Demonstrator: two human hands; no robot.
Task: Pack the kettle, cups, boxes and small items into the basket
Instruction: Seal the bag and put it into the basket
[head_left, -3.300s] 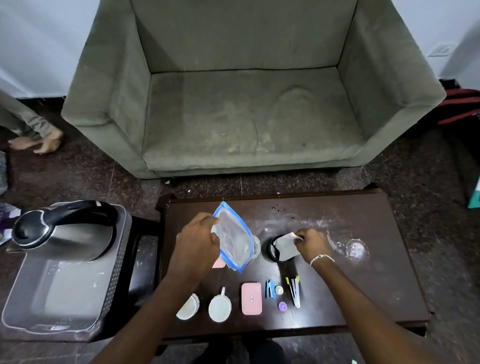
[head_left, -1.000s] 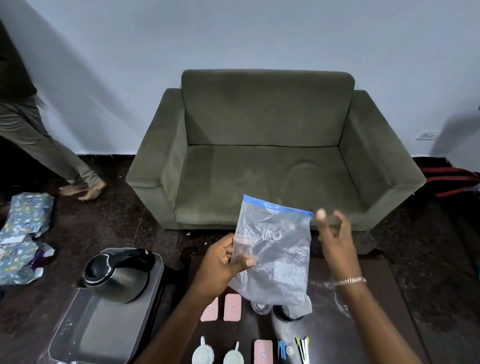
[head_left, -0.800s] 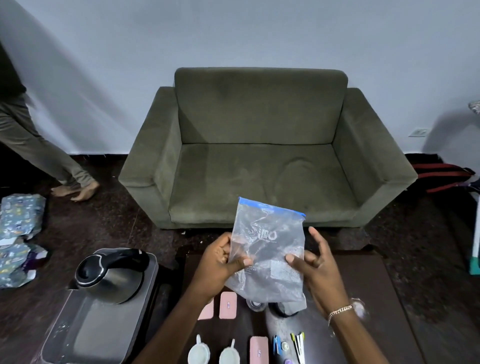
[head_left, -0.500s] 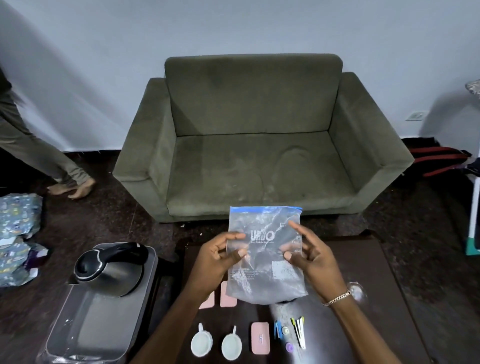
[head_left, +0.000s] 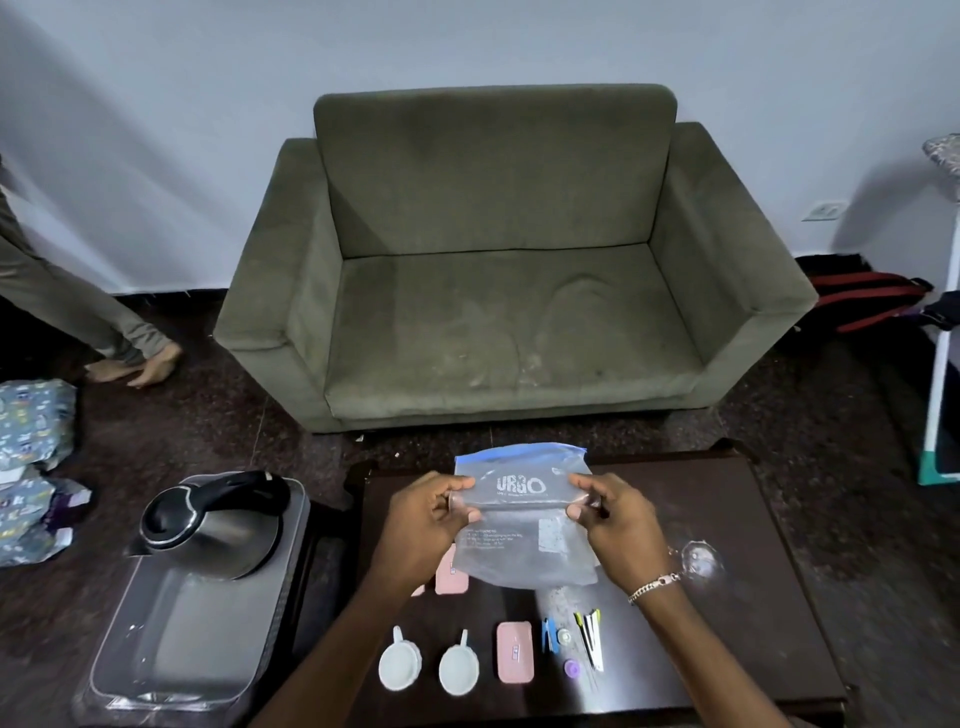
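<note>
Both hands hold a clear zip bag (head_left: 524, 525) with a blue top strip above the dark table (head_left: 727, 613). My left hand (head_left: 426, 525) pinches its left edge, my right hand (head_left: 613, 525) its right edge. A steel kettle (head_left: 208, 525) with a black handle sits in the far end of the clear basket (head_left: 171, 670) at the left. On the table's near side lie two white cups (head_left: 399, 666) (head_left: 458, 670), a pink box (head_left: 515, 651), and small items (head_left: 587, 642). Another pink box (head_left: 451, 577) shows under the bag.
A green sofa (head_left: 493, 291) stands behind the table. Another person's leg and bare feet (head_left: 140, 366) are on the floor at the far left, near patterned packages (head_left: 31, 462). A red and black bag (head_left: 862, 301) and a white stand (head_left: 940, 364) are at the right.
My head has tipped down, so more of the table shows. My right hand came onto the bag and both hands lowered it, now holding it by both side edges.
</note>
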